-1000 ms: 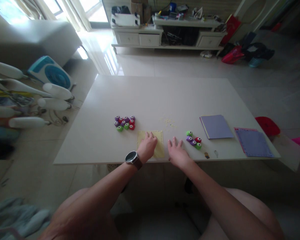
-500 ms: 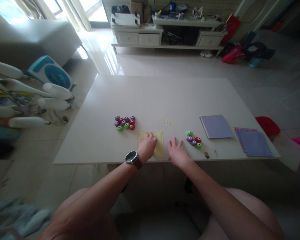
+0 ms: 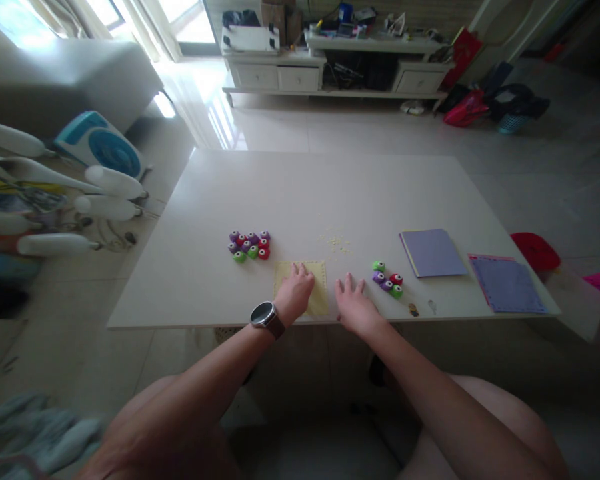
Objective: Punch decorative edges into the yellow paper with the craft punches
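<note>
My left hand [image 3: 296, 292], with a watch on its wrist, rests with fingers stretched out on a yellow paper square [image 3: 319, 293] that has small punched marks along its edges. To the right of that paper, my right hand [image 3: 354, 305] lies on the table with its fingers spread and nothing in them. A cluster of small purple, red and green figures with eyes [image 3: 250, 245] sits left of the paper. Several more such figures [image 3: 388, 281] stand just right of my right hand. Tiny yellow paper bits [image 3: 337, 243] are scattered beyond the hands.
On the white table [image 3: 300, 193] a stack of purple paper [image 3: 433, 253] lies to the right, with a purple sheet with marked edges [image 3: 509, 285] beyond it. Two small flat pieces, one brown [image 3: 413, 309] and one pale [image 3: 432, 307], lie near the front edge.
</note>
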Action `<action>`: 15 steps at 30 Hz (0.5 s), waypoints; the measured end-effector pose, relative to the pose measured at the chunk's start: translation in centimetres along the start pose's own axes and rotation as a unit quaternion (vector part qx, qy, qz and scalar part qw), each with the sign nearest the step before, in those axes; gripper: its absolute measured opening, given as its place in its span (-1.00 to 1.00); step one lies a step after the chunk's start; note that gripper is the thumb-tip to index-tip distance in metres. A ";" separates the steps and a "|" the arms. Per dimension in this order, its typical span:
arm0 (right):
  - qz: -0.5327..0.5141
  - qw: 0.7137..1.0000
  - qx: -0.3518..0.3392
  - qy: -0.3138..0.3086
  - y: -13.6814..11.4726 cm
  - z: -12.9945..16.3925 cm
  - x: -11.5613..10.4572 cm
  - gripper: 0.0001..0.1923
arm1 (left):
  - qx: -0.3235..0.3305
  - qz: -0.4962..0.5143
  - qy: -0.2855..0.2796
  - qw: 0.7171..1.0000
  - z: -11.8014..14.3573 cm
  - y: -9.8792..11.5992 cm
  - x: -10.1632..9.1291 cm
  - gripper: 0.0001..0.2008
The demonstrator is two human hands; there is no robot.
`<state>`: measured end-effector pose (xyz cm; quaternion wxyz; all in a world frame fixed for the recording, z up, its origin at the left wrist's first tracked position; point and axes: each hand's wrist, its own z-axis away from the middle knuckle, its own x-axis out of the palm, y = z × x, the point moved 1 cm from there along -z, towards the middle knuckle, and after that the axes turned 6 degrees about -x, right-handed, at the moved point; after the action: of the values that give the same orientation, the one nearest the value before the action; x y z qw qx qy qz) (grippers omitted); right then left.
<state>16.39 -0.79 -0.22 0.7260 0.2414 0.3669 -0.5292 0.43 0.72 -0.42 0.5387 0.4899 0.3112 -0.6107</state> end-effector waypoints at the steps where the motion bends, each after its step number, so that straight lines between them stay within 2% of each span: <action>1: 0.000 1.000 0.000 -0.001 0.0 0.0 0.0 -0.05 | 0.000 0.002 0.002 1.000 0.0 0.0 0.1 -0.42; 9: 0.014 1.000 0.000 -0.004 -0.1 0.1 -0.2 -0.06 | 0.009 0.010 0.016 1.000 -0.3 -0.3 0.7 -0.40; 15: 0.002 1.000 -0.018 -0.002 1.1 0.7 -1.3 -0.10 | 0.019 0.037 0.012 0.999 -0.3 -0.6 0.8 -0.40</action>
<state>17.36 -0.19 1.15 0.7320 0.2275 0.3746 -0.5217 -0.04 0.90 -1.37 0.5478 0.5182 0.2877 -0.5904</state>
